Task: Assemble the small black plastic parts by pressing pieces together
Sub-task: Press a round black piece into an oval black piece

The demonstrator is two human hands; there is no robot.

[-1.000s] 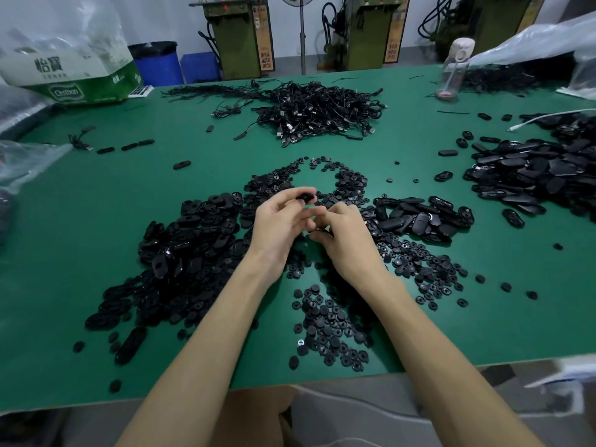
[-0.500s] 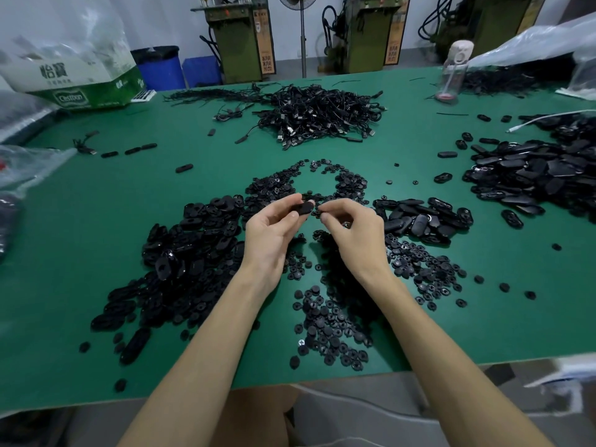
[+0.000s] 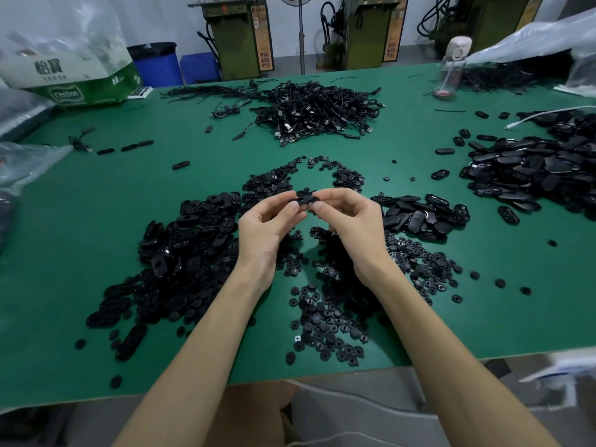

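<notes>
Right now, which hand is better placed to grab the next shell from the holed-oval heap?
Left, probably. Left hand and right hand both pinch the black part, but the holed-oval heap lies beside the left wrist; the right would have to cross over.

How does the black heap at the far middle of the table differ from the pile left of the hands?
The far heap is tangled thin cables with plug ends; the left pile is loose oval plastic pieces. The far heap lies beyond the hands; the left pile lies beside the left hand, which, with the right hand, pinches a small black part. Both are black, on the green table.
</notes>
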